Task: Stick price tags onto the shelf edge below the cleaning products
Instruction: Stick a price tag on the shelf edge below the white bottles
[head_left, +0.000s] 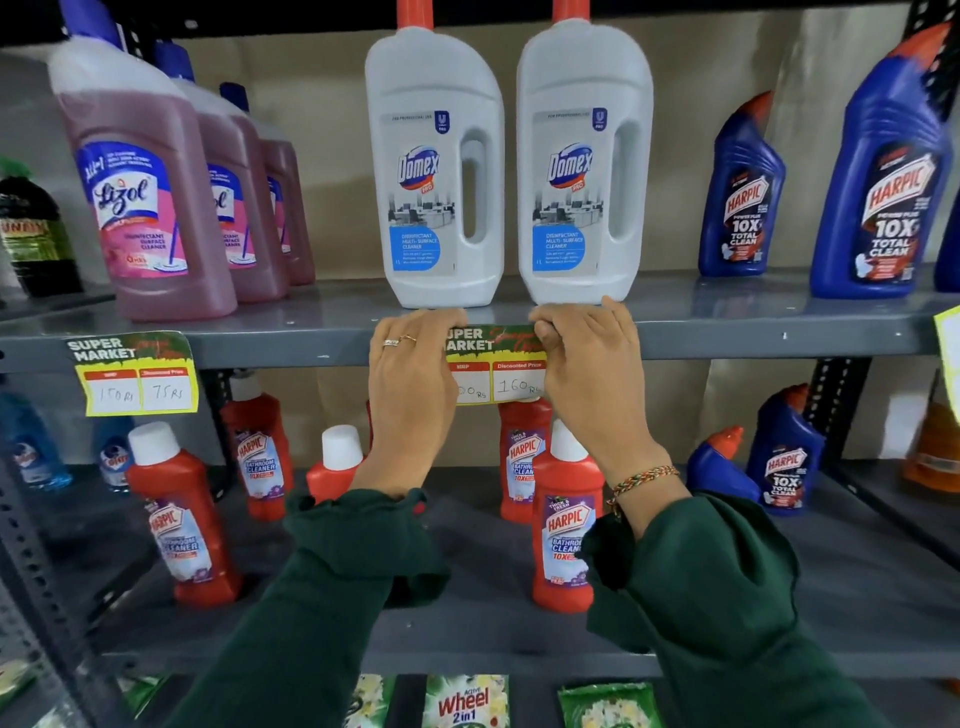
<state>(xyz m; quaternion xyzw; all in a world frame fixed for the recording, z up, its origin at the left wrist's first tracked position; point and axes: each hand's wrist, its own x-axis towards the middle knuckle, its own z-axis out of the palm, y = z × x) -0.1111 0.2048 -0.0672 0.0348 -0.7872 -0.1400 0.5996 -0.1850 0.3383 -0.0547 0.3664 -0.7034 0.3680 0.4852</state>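
A green and yellow price tag (496, 364) lies against the grey shelf edge (727, 340) right below two white Domex bottles (436, 171). My left hand (410, 379) covers the tag's left end, fingers flat over the shelf edge. My right hand (587, 369) presses the tag's right end with curled fingers. The tag's white boxes show handwritten prices between my hands. Another price tag (137, 371) is stuck on the same edge at the left, below the pink Lizol bottles (150, 197).
Blue Harpic bottles (878, 176) stand at the right of the upper shelf. Red Harpic bottles (563, 519) fill the shelf below. A yellow tag corner (949, 353) shows at the right border. Wheel packets (465, 701) lie at the bottom.
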